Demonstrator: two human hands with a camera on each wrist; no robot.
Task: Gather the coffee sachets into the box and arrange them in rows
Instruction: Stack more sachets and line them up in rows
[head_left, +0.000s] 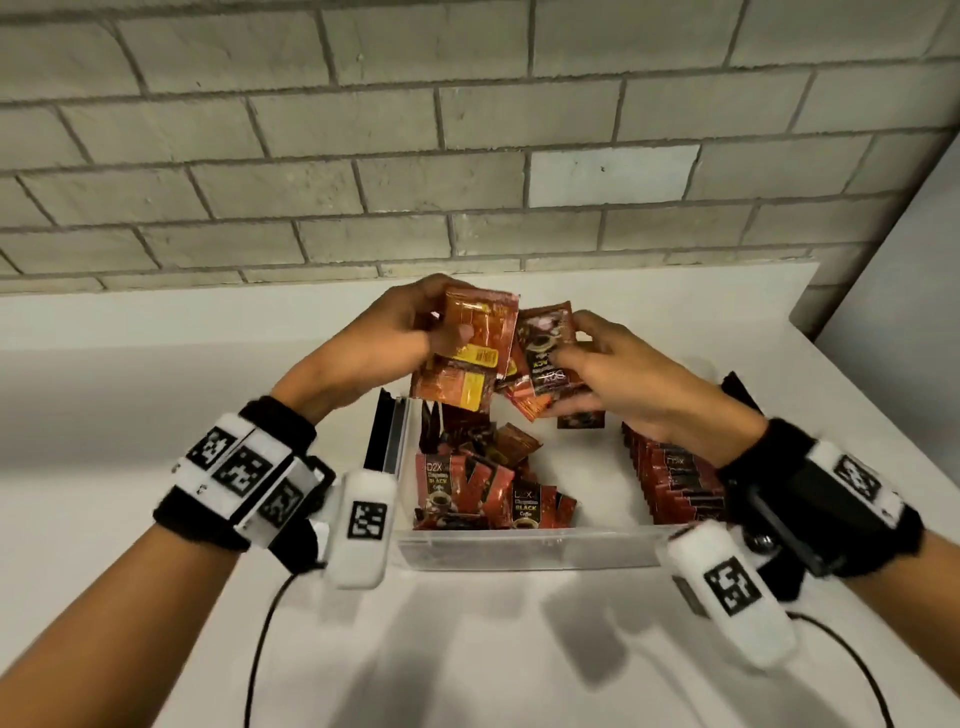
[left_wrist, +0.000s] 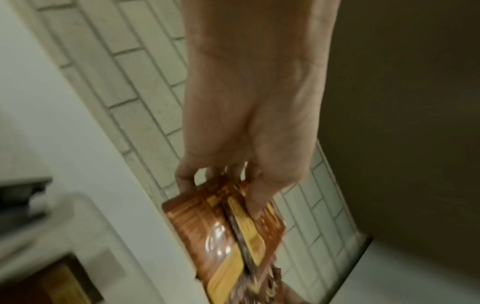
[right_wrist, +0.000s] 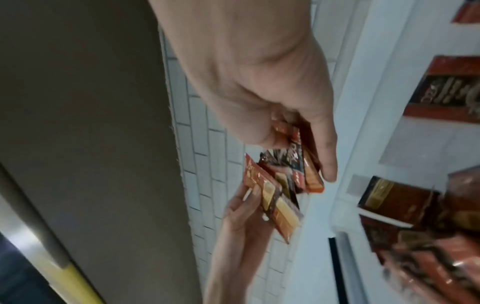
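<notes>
The left hand (head_left: 395, 332) grips a small stack of orange-backed coffee sachets (head_left: 475, 348) above the far end of the clear plastic box (head_left: 519, 551); the right hand (head_left: 613, 374) pinches a fanned bunch of dark-fronted sachets (head_left: 545, 358) just beside them; the box stands on the white tabletop (head_left: 156, 415), holding loose sachets (head_left: 467, 483) at its left and an upright row (head_left: 670, 483) along its right wall.

Grey brick wall (head_left: 363, 156) behind, white countertop (head_left: 130, 415), black cables (head_left: 260, 649) trailing across its near edge
</notes>
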